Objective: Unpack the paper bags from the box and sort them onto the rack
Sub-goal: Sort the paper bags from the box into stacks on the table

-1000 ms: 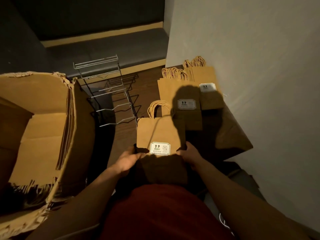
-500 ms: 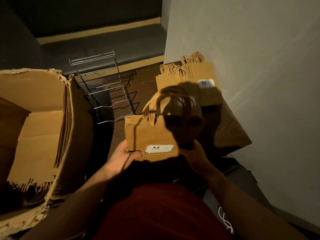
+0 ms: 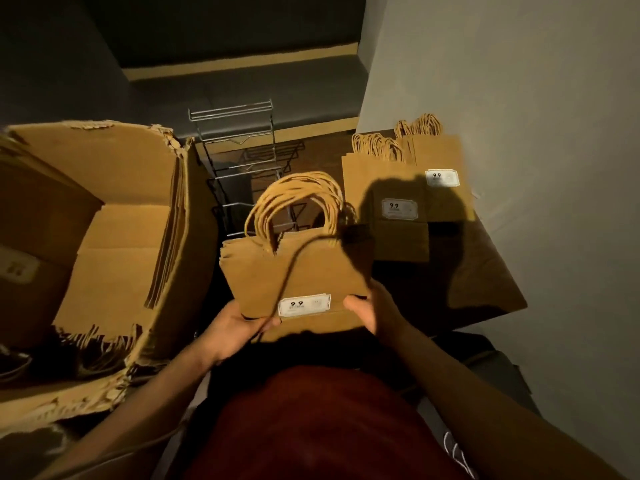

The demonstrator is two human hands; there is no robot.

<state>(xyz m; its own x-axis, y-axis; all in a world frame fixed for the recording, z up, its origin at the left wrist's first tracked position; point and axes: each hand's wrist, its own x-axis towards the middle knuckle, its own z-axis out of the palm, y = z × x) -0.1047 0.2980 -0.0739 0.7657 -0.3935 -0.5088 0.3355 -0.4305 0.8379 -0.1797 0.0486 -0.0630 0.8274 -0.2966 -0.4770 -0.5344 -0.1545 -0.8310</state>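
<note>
Bundle: a stack of flat paper bags (image 3: 298, 271) is held at its lower corners, left hand (image 3: 239, 327) and right hand (image 3: 372, 311) curled on it.
Handling: judged light, floppy; supported from beneath.
Rack (image 3: 242, 161): beyond the fingers.
Box (image 3: 104, 237): left of them.

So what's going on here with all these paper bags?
A person is holding a flat bundle of brown paper bags with twisted handles, the left hand and right hand gripping its lower edge. A large torn cardboard box on the left holds more bags. Two stacks of labelled brown bags lie on the right by the wall. The wire rack behind looks bare.
</note>
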